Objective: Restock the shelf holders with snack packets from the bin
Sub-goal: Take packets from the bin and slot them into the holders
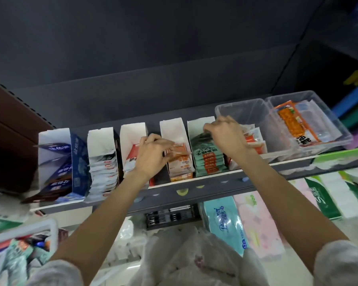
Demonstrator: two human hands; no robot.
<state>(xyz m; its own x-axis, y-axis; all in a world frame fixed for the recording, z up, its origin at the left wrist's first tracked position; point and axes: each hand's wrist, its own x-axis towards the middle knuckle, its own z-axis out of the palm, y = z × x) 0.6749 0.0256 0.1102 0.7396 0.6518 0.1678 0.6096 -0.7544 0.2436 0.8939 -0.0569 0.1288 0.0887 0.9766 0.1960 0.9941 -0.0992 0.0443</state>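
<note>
A row of white cardboard holders (175, 125) stands on a grey shelf (194, 187). My left hand (153, 154) pinches an orange snack packet (179, 150) at the top of the stack in the fourth holder. My right hand (225, 134) reaches over the fifth holder, fingers curled on the back of the green packets (209, 159) stacked there. At the lower left, a white bin (41, 226) holds several mixed packets.
Two clear plastic tubs (246, 109) stand at the shelf's right; the far one holds an orange sausage pack (293, 121). A blue box (79, 162) and white packets (103, 174) fill the left holders. Tissue packs (225, 221) lie below the shelf.
</note>
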